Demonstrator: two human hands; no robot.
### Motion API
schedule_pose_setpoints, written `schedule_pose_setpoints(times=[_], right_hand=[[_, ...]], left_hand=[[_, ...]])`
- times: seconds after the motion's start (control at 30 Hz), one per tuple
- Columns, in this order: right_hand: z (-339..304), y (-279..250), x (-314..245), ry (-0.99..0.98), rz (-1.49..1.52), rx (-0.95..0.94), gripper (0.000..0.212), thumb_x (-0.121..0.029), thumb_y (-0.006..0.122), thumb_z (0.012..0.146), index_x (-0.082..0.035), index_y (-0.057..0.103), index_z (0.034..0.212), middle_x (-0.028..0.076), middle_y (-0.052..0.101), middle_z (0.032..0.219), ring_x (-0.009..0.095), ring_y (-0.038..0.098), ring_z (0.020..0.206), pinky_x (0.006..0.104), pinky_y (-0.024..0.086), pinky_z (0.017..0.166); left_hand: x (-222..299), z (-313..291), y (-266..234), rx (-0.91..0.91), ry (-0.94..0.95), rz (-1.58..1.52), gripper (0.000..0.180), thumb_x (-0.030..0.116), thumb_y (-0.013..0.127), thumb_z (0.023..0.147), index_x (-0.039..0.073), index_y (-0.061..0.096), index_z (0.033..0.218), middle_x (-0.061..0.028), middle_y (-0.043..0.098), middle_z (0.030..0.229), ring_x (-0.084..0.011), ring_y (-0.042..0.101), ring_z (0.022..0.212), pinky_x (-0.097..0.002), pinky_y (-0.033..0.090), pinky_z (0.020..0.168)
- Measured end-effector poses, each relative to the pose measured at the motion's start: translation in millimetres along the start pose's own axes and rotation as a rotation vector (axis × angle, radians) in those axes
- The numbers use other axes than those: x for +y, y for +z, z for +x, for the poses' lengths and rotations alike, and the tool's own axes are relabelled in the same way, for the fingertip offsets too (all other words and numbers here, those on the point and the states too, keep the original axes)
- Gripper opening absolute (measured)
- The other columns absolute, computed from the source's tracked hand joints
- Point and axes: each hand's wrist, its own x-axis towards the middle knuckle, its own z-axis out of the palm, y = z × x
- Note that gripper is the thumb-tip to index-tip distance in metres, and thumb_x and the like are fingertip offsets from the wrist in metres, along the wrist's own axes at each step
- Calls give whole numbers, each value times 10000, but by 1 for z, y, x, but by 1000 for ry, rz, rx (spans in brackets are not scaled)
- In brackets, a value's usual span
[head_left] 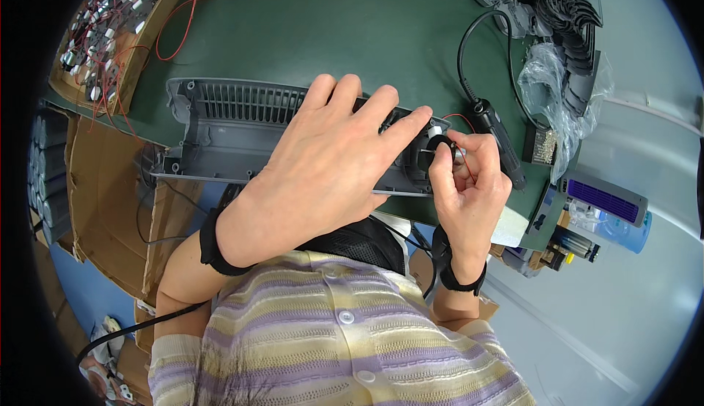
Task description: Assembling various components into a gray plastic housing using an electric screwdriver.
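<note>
A long grey plastic housing (231, 138), with a slotted grille along its far side and screw posts inside, lies across the near edge of the bench. Over its right half spreads my left hand (330, 138), fingers toward the far rim and thumb at the near rim, gripping it. My right hand (469, 175) is at the housing's right end, pinching a small black part (440, 144) between thumb and fingers. Beside that part sits a white piece (435, 131), and a thin red wire (463, 163) runs by the fingers. The fingertips partly hide the small part.
A black electric screwdriver (499, 138) with a looped cord lies right of the housing. Beyond it are a screw tray (544, 146), clear plastic bags (546, 76) and stacked grey parts (572, 17). A wooden box (150, 43) of small wired parts stands far left, above a cardboard box (110, 208).
</note>
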Motion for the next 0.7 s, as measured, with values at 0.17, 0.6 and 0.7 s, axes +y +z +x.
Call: schedule_pose_setpoints(times=[0.17,0.6,0.7], right_hand=[[3,-4,-5,10,-49,-24,137,-100,770,862,-80,672,956,-23,444,486,85,405,396,277,321,432],[25,-10,-10,158,20,-274,137,-72,742,867,-44,613,905,24,434,503,87,390,431,274,336,455],[28,-11,-9,166,28,-287,127,-58,726,879,-31,606,910,24,432,513,75,382,456,263,333,468]], left_hand=[[-3,4,-2,-25,-1,-31,891,238,956,602,122,613,1417,-76,591,1195,-288,527,1024,-403,414,912],[-6,10,0,-81,-3,27,871,232,945,602,74,619,1395,-106,594,1204,-308,542,1040,-420,433,930],[-4,10,3,-84,6,92,883,234,944,598,66,614,1399,-109,587,1213,-311,535,1046,-423,431,933]])
